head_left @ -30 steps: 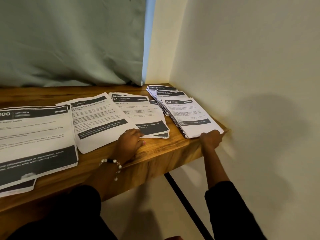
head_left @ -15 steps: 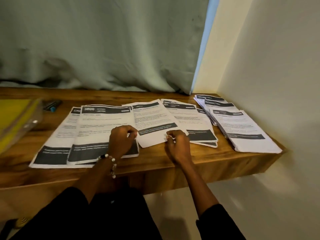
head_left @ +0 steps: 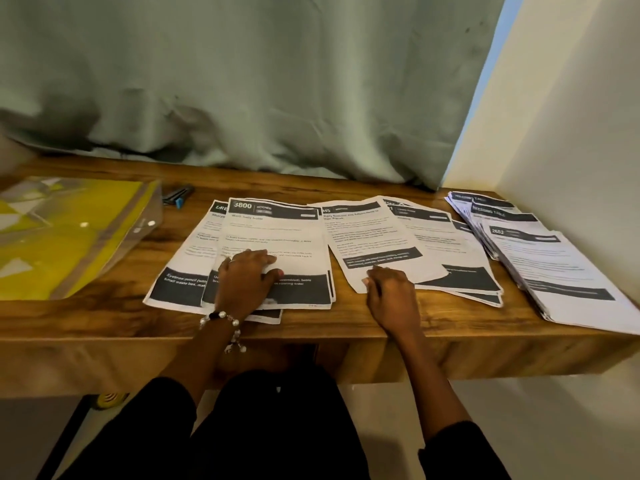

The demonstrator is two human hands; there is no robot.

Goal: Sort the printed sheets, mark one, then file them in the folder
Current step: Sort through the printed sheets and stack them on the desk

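- Sorting looks to be the step in hand: the printed sheets lie in overlapping piles across the wooden counter [head_left: 104, 317], none yet in the folder.
- The left hand [head_left: 246, 278] lies flat, fingers extended, pressing on the "3800" pile [head_left: 277, 237] at about 7 o'clock from the scene's middle.
- The right hand [head_left: 389, 292] rests at the near corner of a loose tilted sheet [head_left: 374, 237] at 6 o'clock; its fingers look lightly bent on the paper, but whether they pinch the edge cannot be told.
- Two more piles sit further right: one at 4 o'clock [head_left: 460, 251], and a thicker fanned stack [head_left: 554, 265] at 3 o'clock beside the wall.
- The yellow folder [head_left: 69, 233] lies at 9 o'clock, well apart from the sheets, with a dark pen [head_left: 178, 195] near its far corner.
- Judged by looks, each sheet is light, thin and floppy, and would slide easily over its neighbours; a pinch at a free near corner while the other hand pins the pile seems safest against creasing or dragging sheets off.
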